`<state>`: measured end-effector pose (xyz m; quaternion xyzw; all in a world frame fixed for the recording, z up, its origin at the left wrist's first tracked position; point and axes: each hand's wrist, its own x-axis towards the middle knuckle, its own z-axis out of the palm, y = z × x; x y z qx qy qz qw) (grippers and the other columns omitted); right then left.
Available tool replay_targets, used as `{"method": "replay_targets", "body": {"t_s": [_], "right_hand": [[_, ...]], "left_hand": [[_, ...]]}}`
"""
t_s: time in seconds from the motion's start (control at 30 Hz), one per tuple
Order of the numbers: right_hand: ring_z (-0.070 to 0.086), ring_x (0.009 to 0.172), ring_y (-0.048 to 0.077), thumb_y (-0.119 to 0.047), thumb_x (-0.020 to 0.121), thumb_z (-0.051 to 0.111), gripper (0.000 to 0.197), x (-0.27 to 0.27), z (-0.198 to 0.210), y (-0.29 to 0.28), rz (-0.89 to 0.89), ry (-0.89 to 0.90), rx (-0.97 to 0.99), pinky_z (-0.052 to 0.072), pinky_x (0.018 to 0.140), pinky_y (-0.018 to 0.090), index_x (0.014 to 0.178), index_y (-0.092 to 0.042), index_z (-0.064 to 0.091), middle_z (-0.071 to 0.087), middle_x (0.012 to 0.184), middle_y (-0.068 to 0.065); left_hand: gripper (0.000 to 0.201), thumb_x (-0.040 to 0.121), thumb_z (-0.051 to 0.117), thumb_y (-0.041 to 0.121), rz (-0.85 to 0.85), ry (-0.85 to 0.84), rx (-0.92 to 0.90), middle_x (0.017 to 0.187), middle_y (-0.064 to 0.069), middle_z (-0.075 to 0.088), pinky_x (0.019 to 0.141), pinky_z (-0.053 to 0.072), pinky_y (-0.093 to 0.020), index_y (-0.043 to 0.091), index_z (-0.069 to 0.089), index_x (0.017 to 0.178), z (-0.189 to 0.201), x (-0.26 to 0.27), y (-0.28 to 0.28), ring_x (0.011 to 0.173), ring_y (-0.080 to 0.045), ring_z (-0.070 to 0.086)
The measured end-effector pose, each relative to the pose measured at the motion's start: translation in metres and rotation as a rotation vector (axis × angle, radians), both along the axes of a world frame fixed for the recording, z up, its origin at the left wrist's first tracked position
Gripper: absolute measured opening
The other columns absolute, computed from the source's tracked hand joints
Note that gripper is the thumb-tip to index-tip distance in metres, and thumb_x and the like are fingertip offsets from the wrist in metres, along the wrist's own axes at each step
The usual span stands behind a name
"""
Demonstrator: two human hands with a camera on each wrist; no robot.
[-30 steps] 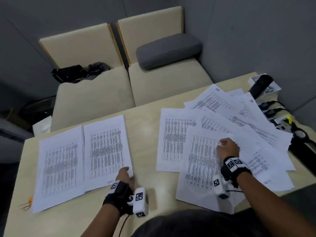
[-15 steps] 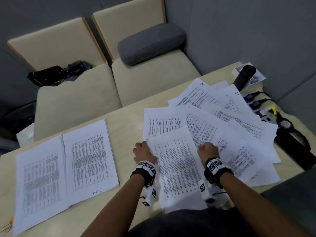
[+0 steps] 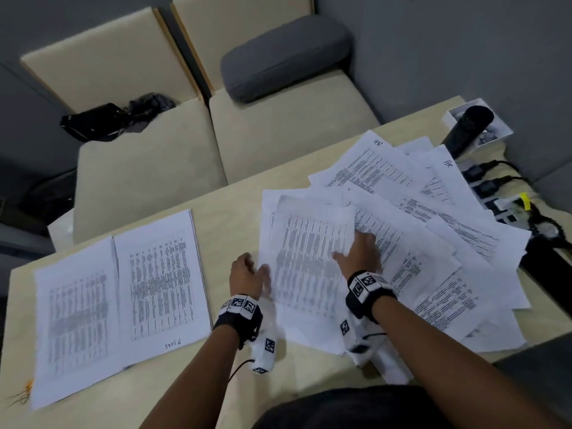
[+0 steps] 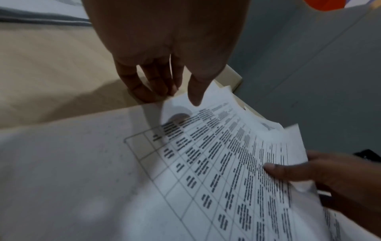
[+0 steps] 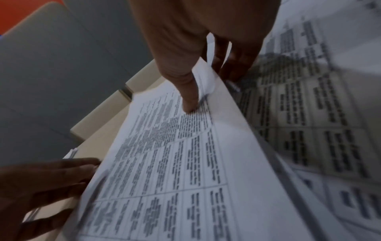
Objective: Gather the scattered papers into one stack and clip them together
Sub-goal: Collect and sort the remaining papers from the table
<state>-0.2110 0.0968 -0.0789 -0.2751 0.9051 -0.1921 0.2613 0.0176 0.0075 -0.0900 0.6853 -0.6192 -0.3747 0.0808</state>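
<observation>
Printed table sheets lie fanned in a loose pile (image 3: 433, 230) over the right half of the pale table (image 3: 235, 212). My right hand (image 3: 359, 252) pinches the right edge of the nearest sheet (image 3: 309, 267), thumb on top (image 5: 189, 104) and fingers underneath, so that edge is raised. My left hand (image 3: 247, 270) is at the same sheet's left edge (image 4: 206, 163) with fingers fairly straight; its thumb hovers just above the paper (image 4: 195, 97). Two more sheets (image 3: 123, 289) lie flat side by side on the left of the table.
A black cylinder (image 3: 467, 128) rests on a white box at the far right corner. A power strip with black cables (image 3: 495, 196) runs along the right edge. Beyond the table stands a beige sofa (image 3: 148, 181) with a grey cushion (image 3: 284, 54) and a black bag (image 3: 108, 119).
My left hand left the two sheets on the left and came to the near sheet's left edge. My right hand took that sheet's right edge and shifted it up and left over the pile.
</observation>
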Motion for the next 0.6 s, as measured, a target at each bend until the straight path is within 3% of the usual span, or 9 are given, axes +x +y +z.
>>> {"method": "replay_targets", "body": {"t_s": [0.07,0.13,0.2,0.3,0.4,0.47,0.53,0.57,0.6], "right_hand": [[0.052,0.108,0.027,-0.029,0.068,0.085,0.064,0.006,-0.002,-0.01,0.109,0.045,0.042,0.051,0.093,0.042,0.123,-0.013,0.057,0.049,0.121,0.007],[0.051,0.111,0.026,-0.019,0.067,0.083,0.065,0.014,-0.005,-0.019,0.139,0.009,0.036,0.052,0.092,0.042,0.126,-0.015,0.055,0.047,0.121,0.006],[0.054,0.108,0.027,-0.012,0.068,0.081,0.072,0.02,-0.006,-0.026,0.069,-0.112,0.003,0.055,0.089,0.044,0.129,-0.02,0.045,0.047,0.122,0.005],[0.061,0.098,0.028,-0.013,0.067,0.081,0.082,0.022,0.002,-0.029,-0.087,-0.285,-0.078,0.055,0.086,0.045,0.129,-0.027,0.028,0.056,0.124,0.003],[0.053,0.123,0.033,-0.026,0.066,0.083,0.094,0.013,0.003,-0.017,-0.217,-0.318,-0.12,0.044,0.103,0.05,0.137,-0.028,0.023,0.054,0.137,0.002],[0.048,0.129,0.031,-0.028,0.065,0.085,0.095,0.001,0.008,0.005,-0.303,-0.354,-0.104,0.04,0.108,0.044,0.14,-0.023,0.027,0.051,0.139,0.004],[0.061,0.109,0.025,-0.027,0.069,0.085,0.066,-0.012,0.014,0.034,-0.318,-0.401,-0.052,0.048,0.093,0.03,0.123,-0.016,0.048,0.061,0.126,0.006],[0.063,0.098,0.023,-0.031,0.071,0.084,0.054,-0.017,0.017,0.05,-0.29,-0.392,0.0,0.05,0.086,0.028,0.112,-0.017,0.054,0.065,0.12,0.005],[0.062,0.099,0.023,-0.038,0.07,0.083,0.054,-0.021,0.021,0.067,-0.278,-0.346,0.043,0.05,0.088,0.03,0.112,-0.018,0.055,0.062,0.122,0.004]], "left_hand": [[0.053,0.081,0.073,0.028,-0.062,-0.028,0.043,0.111,-0.004,0.06,0.086,0.041,-0.027,0.012,0.054,0.128,-0.001,0.002,-0.003,0.097,-0.02,0.057],[0.063,0.075,0.079,0.025,-0.127,-0.084,0.05,0.115,-0.006,0.057,0.096,0.045,-0.034,0.015,0.052,0.131,-0.003,0.0,-0.004,0.105,-0.024,0.056],[0.07,0.071,0.081,0.02,-0.171,-0.142,0.047,0.121,-0.012,0.053,0.102,0.045,-0.043,0.015,0.048,0.133,-0.004,-0.004,-0.001,0.112,-0.031,0.053],[0.068,0.075,0.079,0.026,-0.179,-0.195,0.005,0.122,-0.015,0.051,0.103,0.042,-0.044,0.011,0.047,0.132,-0.001,-0.012,0.001,0.113,-0.033,0.051],[0.065,0.076,0.077,0.038,-0.165,-0.226,-0.063,0.119,-0.018,0.052,0.098,0.04,-0.045,0.006,0.05,0.125,0.001,-0.018,-0.005,0.112,-0.037,0.049],[0.067,0.076,0.074,0.047,-0.231,-0.281,-0.085,0.122,-0.019,0.051,0.095,0.04,-0.046,0.007,0.049,0.125,0.004,-0.03,-0.011,0.114,-0.038,0.046],[0.069,0.078,0.071,0.049,-0.352,-0.306,-0.092,0.127,-0.02,0.049,0.097,0.038,-0.047,0.007,0.047,0.127,0.006,-0.052,-0.016,0.118,-0.038,0.044],[0.07,0.079,0.071,0.048,-0.422,-0.304,-0.104,0.129,-0.02,0.048,0.099,0.037,-0.046,0.005,0.047,0.129,0.008,-0.066,-0.016,0.12,-0.038,0.044],[0.072,0.079,0.071,0.048,-0.498,-0.297,-0.12,0.131,-0.02,0.048,0.101,0.036,-0.045,0.005,0.047,0.131,0.008,-0.082,-0.015,0.121,-0.037,0.044]]}}
